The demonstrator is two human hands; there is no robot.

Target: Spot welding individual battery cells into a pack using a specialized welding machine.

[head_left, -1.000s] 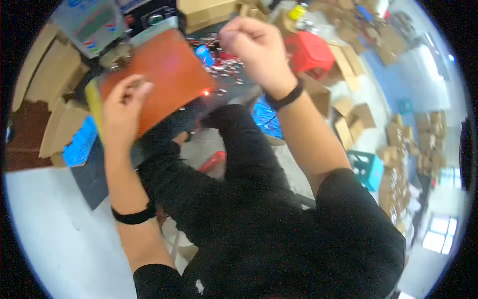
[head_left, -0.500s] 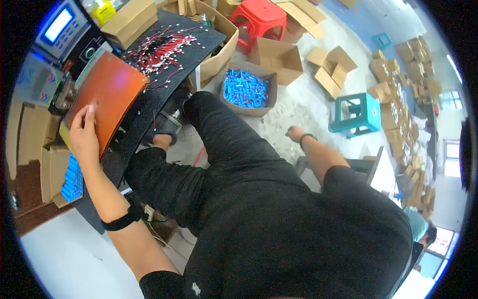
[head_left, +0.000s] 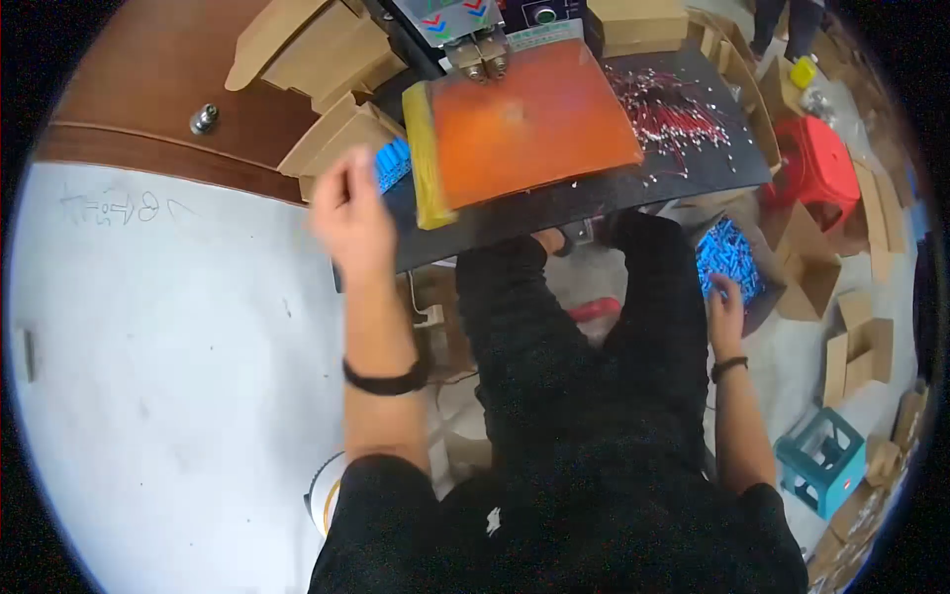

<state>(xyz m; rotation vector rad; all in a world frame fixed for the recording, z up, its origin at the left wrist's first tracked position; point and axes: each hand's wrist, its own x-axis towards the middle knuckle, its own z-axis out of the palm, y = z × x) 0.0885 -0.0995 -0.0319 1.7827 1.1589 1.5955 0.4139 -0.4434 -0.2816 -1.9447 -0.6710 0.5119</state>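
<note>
- We are reaching our right hand (head_left: 725, 305) into the box of blue pieces (head_left: 730, 265), right of the orange pad (head_left: 529, 129); its grip is hidden.
- Our left hand (head_left: 353, 213), blurred with fingers loosely curled and empty, is hovering just left of that pad.
- Next, we judge, comes lifting pieces onto it.

Left hand (head_left: 351, 213) motion-blurred, fingers indistinct, grip unreadable. Right hand (head_left: 725, 302) fingertips lost among blue pieces (head_left: 730, 259) in cardboard box (head_left: 807, 282); pieces too small to identify. Red scatter (head_left: 673, 109) on black tabletop (head_left: 554, 203) too fine to resolve. Machine (head_left: 465, 25) cut by top edge.
</note>
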